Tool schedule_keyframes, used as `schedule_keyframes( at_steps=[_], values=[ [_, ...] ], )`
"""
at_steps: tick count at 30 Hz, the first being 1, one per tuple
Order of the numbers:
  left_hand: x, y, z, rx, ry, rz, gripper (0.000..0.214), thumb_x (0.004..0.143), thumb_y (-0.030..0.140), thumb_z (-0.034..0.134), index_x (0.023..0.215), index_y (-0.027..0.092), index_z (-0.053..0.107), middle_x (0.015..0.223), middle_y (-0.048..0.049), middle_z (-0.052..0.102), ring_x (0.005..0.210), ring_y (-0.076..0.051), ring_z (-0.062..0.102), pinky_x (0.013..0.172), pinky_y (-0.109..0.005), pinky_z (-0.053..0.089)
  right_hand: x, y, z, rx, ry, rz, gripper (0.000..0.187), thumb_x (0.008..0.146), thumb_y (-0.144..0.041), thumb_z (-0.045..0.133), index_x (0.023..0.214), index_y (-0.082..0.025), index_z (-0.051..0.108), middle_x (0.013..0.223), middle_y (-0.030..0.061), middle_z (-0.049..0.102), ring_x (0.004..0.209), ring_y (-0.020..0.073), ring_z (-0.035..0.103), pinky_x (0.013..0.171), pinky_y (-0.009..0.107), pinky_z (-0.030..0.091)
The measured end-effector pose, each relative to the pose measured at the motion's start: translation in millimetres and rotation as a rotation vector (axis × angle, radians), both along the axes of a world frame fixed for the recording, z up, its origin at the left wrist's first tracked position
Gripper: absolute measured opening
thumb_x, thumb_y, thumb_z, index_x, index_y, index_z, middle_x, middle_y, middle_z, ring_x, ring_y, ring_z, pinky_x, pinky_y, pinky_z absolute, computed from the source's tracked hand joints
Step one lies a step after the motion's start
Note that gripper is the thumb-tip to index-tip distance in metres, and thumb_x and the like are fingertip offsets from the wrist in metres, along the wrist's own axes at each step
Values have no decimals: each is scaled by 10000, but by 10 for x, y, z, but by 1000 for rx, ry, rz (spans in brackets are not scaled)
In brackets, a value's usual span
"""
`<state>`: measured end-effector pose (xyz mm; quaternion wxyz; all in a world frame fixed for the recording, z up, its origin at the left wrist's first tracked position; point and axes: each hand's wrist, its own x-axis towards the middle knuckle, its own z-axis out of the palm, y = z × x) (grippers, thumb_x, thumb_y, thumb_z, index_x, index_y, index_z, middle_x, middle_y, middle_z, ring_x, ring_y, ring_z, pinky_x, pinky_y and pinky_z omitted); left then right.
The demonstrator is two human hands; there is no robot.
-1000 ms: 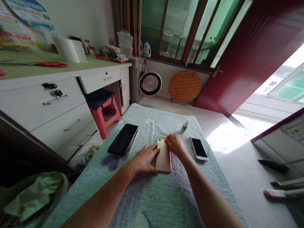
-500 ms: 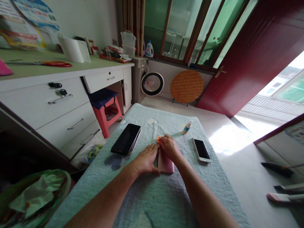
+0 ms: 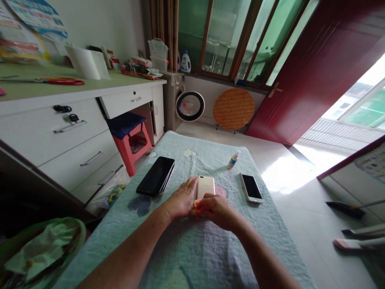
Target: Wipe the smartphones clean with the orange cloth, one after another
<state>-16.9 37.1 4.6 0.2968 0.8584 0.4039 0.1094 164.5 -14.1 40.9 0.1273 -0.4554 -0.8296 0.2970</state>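
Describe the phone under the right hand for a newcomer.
On the blue quilt, find the phone with the left hand at its left edge and the right hand over its near end. Its pale back faces up; the black phone and white phone show dark screens.

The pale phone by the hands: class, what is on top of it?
The right hand, pinching an orange piece, is over the lower end of the pale phone, hiding that end; the upper back shows.
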Motion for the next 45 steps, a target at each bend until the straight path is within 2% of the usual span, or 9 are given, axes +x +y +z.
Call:
schedule_keyframes(
  at_steps=[3, 7, 12, 15, 21, 24, 29, 38, 45],
  values=[
    [-3, -10, 64, -23, 39, -5, 1216, 528, 424, 810, 1464, 182, 73, 1538, -216, 144, 1424, -345, 134, 1138, -464, 193, 34, 92, -41, 36, -39, -63, 153, 856, -209, 557, 864, -236, 708, 818, -8, 618, 719, 104, 557, 658, 189, 360],
    [-4, -30, 136, -50, 70, -17, 1192, 541, 411, 802, 1469, 149, 102, 1548, -218, 109, 1432, -332, 100, 1152, -444, 163, 82, 342, -122, 156, -92, -246, 177, 874, -233, 537, 856, -219, 713, 827, 10, 614, 724, 110, 555, 667, 201, 360],
    [1, -48, 166, -70, 90, -3, 1204, 543, 392, 797, 1476, 126, 83, 1554, -214, 85, 1437, -314, 88, 1159, -419, 143, 161, 674, -175, 212, -155, -439, 210, 896, -280, 510, 877, -212, 708, 840, 21, 610, 743, 121, 554, 683, 210, 357],
    [5, -49, 162, -67, 116, 0, 1199, 543, 385, 798, 1474, 112, 92, 1552, -222, 82, 1438, -306, 86, 1160, -413, 136, 158, 735, -191, 231, -171, -499, 191, 886, -255, 519, 880, -207, 704, 861, 28, 610, 770, 127, 558, 702, 212, 358],
    [-8, -32, 110, -41, 59, -14, 1178, 569, 388, 780, 1480, 181, 63, 1554, -200, 109, 1436, -315, 99, 1148, -454, 159, 18, 458, -186, 229, -132, -365, 196, 900, -240, 495, 875, -223, 688, 864, 12, 598, 737, 108, 552, 687, 198, 366],
    [-7, -22, 101, -44, 61, -14, 1155, 568, 381, 785, 1476, 161, 106, 1549, -208, 126, 1435, -314, 104, 1147, -444, 168, -63, 267, -152, 222, -136, -278, 191, 882, -225, 508, 844, -225, 696, 826, 10, 594, 725, 113, 540, 678, 204, 365],
    [11, -9, 117, -28, 70, -17, 1132, 559, 388, 794, 1468, 179, 153, 1547, -190, 163, 1421, -318, 178, 1133, -442, 195, -122, 14, -81, 135, -75, -157, 156, 827, -153, 546, 835, -216, 689, 843, 6, 583, 688, 99, 527, 636, 198, 353],
    [5, -12, 108, 36, 101, -80, 942, 638, 527, 735, 1406, 168, 326, 1520, -147, 281, 1397, -286, 254, 1130, -403, 191, 57, -261, -10, 35, -25, -118, 178, 907, -253, 506, 856, -231, 674, 835, -6, 589, 686, 92, 547, 639, 187, 347],
    [5, -15, 152, 31, 129, -103, 928, 625, 455, 746, 1410, 190, 328, 1520, -139, 285, 1382, -294, 282, 1111, -413, 214, 218, -175, -68, 23, -10, -168, 155, 840, -176, 562, 873, -233, 702, 856, -1, 614, 732, 105, 574, 673, 196, 377]
  ],
)
